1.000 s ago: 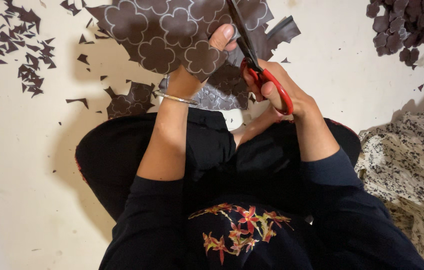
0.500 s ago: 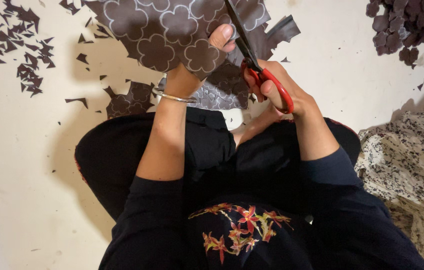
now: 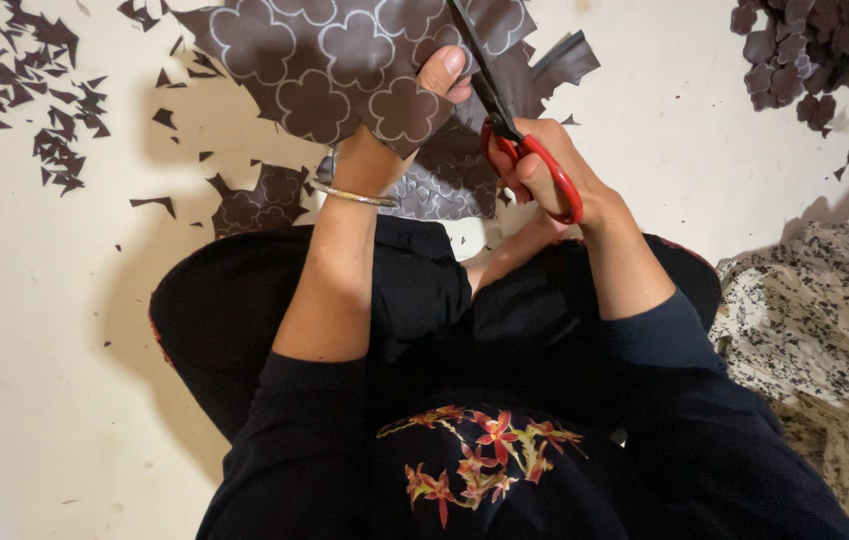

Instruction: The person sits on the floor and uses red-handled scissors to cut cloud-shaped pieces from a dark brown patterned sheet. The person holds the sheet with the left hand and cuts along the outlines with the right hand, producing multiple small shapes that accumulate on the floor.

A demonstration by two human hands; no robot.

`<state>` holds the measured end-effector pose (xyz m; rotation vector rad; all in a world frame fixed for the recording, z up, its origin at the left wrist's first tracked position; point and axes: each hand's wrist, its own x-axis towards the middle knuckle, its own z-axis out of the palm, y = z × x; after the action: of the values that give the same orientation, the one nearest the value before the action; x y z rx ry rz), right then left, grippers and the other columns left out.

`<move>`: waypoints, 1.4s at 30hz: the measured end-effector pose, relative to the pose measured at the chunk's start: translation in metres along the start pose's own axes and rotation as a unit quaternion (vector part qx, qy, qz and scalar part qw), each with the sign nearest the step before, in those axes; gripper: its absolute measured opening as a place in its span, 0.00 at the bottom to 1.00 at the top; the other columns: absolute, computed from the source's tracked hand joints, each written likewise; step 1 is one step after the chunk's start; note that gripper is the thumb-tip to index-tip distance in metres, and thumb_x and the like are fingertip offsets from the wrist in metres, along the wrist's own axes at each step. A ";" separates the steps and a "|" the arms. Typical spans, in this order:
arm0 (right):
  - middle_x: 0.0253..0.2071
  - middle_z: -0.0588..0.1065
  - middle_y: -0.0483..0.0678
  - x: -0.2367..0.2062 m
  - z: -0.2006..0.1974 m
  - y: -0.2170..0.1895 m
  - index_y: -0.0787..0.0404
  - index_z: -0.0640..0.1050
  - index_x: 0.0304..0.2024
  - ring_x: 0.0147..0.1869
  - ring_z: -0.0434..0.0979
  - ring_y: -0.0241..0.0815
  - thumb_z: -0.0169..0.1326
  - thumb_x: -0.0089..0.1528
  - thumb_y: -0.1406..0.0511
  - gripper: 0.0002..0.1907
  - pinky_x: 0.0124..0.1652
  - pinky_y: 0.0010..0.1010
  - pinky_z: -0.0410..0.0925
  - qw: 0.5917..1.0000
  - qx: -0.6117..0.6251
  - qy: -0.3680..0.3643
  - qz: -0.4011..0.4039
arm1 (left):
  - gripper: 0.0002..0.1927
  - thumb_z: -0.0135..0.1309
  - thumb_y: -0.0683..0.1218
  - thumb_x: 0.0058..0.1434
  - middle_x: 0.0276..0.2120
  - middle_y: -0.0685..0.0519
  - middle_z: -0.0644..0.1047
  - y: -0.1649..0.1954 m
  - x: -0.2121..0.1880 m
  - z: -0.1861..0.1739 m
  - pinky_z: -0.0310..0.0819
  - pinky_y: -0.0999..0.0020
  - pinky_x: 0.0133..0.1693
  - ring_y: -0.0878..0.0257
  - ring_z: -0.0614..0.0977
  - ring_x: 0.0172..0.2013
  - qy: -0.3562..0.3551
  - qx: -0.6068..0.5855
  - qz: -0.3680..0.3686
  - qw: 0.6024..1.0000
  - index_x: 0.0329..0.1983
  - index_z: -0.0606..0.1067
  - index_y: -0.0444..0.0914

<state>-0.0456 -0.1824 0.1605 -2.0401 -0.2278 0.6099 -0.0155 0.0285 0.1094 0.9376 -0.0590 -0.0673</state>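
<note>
Gripping red-handled scissors (image 3: 514,140) in right hand (image 3: 544,165), blades pointing up-left, left hand (image 3: 414,110) pinching brown patterned sheet (image 3: 334,60)

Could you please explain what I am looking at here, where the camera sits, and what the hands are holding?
The single view comes from a camera worn on a person's head, looking down past their dark embroidered top at their own bare hands. The left hand, with a thin bangle on the wrist, holds up a sheet of dark brown fabric printed with pale flower outlines. The right hand grips red-handled scissors, whose blades reach up along the fabric's edge. On the pale floor lie small brown offcuts at the left, a pile of cut flower shapes at upper right, and a speckled black-and-white cloth at the right.
</note>
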 end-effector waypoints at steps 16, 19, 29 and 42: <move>0.21 0.65 0.41 0.003 0.006 -0.001 0.60 0.70 0.35 0.24 0.68 0.31 0.34 0.48 0.19 0.53 0.27 0.23 0.63 0.999 0.021 -0.021 -0.031 | 0.23 0.62 0.58 0.61 0.37 0.52 0.82 -0.006 -0.004 0.004 0.84 0.68 0.44 0.63 0.85 0.39 0.020 0.084 -0.056 0.995 0.44 0.80 0.34; 0.20 0.65 0.40 0.002 0.008 -0.001 0.60 0.69 0.33 0.23 0.68 0.31 0.32 0.46 0.18 0.54 0.26 0.23 0.63 1.000 0.020 -0.007 -0.008 | 0.23 0.61 0.60 0.63 0.37 0.52 0.82 -0.010 -0.005 0.005 0.82 0.69 0.45 0.64 0.84 0.40 0.013 0.093 -0.064 0.994 0.43 0.81 0.34; 0.17 0.63 0.40 0.003 0.013 0.012 0.58 0.64 0.25 0.21 0.67 0.32 0.35 0.46 0.18 0.51 0.32 0.24 0.69 0.999 0.039 0.020 -0.017 | 0.31 0.57 0.64 0.63 0.46 0.48 0.83 -0.024 -0.001 0.004 0.78 0.67 0.55 0.60 0.85 0.49 -0.018 0.048 -0.111 0.992 0.52 0.80 0.32; 0.17 0.61 0.39 0.005 0.018 0.012 0.57 0.62 0.23 0.19 0.66 0.31 0.41 0.43 0.19 0.49 0.29 0.24 0.69 0.996 0.073 0.040 0.012 | 0.32 0.57 0.66 0.62 0.44 0.46 0.84 -0.017 -0.004 0.004 0.80 0.66 0.53 0.59 0.86 0.48 -0.008 0.081 -0.103 0.991 0.50 0.81 0.33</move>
<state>-0.0515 -0.1732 0.1412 -1.9233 -0.1084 0.5414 -0.0200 0.0158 0.0982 1.1033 0.0186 -0.2649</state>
